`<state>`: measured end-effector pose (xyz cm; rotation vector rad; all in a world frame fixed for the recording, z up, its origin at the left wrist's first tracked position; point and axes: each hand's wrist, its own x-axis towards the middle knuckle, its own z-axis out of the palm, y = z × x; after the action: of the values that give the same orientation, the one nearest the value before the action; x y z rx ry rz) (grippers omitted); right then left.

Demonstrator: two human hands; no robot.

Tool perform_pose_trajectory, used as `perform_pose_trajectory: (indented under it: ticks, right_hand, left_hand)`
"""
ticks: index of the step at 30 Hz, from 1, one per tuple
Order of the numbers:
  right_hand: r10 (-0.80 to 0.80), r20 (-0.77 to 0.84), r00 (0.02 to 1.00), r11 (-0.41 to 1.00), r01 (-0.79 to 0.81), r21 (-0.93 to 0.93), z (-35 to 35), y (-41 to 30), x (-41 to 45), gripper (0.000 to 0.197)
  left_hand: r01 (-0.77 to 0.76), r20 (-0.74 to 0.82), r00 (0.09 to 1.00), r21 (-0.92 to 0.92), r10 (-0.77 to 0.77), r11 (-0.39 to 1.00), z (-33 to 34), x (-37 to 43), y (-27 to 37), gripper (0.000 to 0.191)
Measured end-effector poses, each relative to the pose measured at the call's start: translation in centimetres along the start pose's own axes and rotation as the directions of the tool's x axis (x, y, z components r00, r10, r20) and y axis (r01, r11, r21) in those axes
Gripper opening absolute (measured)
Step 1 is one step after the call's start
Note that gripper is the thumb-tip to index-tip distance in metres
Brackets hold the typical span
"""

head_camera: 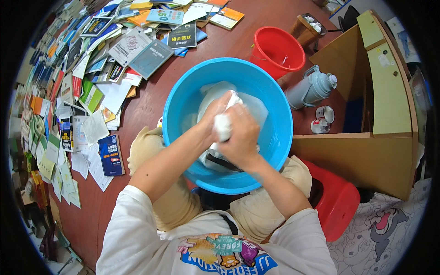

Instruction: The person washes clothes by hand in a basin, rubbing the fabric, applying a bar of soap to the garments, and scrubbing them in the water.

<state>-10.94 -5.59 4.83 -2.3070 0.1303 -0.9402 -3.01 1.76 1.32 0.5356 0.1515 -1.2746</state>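
A large blue plastic basin (275, 134) stands between the person's knees. Over its middle, my left hand (216, 111) and my right hand (242, 132) both grip a bunched white wet cloth (223, 126), one hand close to the other. Part of the cloth bulges out between them, and a white end sticks up past the fingers. More pale cloth (256, 106) lies spread in the basin below the hands. A dark strip (223, 162) shows near the basin's lower side, partly under my right hand; what it belongs to cannot be told.
A red bucket (264, 51) and a grey-blue thermos flask (306, 90) stand beyond the basin at the right, with two small containers (320, 126) near a wooden cabinet (350, 161). A red plastic stool (338, 202) is at the lower right. Piled books (151, 58) cover the floor at the left.
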Motion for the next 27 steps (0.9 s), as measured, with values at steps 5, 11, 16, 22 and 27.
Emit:
perform_pose_trajectory:
  ticks: [5,11,16,22,27]
  right_hand:
    - [0.205,-0.024,0.978,0.979,-0.205,0.008,-0.2,4.5,1.4,0.022]
    - [-0.051,0.087,0.995,0.999,0.052,-0.008,-0.1,-1.2,-0.9,0.023]
    - [0.238,-0.024,0.971,0.971,-0.237,0.043,-0.7,4.3,2.0,0.020]
    - [-0.094,0.027,0.995,0.995,0.095,-0.013,-0.3,-0.8,-0.2,0.022]
    - [0.110,-0.081,0.991,0.994,-0.112,-0.020,-0.4,4.4,1.3,0.026]
  left_hand:
    - [0.038,-0.059,0.998,0.178,-0.027,0.983,1.6,-0.2,-2.9,0.037]
    - [0.011,-0.125,0.992,0.031,-0.007,0.999,-0.2,-0.4,-0.5,0.034]
    - [0.035,-0.068,0.997,0.079,-0.029,0.996,2.3,-1.1,-2.2,0.032]
    - [0.039,0.071,0.997,0.032,-0.041,0.999,0.6,-0.8,0.5,0.034]
    - [0.074,-0.018,0.997,0.131,-0.073,0.989,3.1,-0.9,-1.7,0.032]
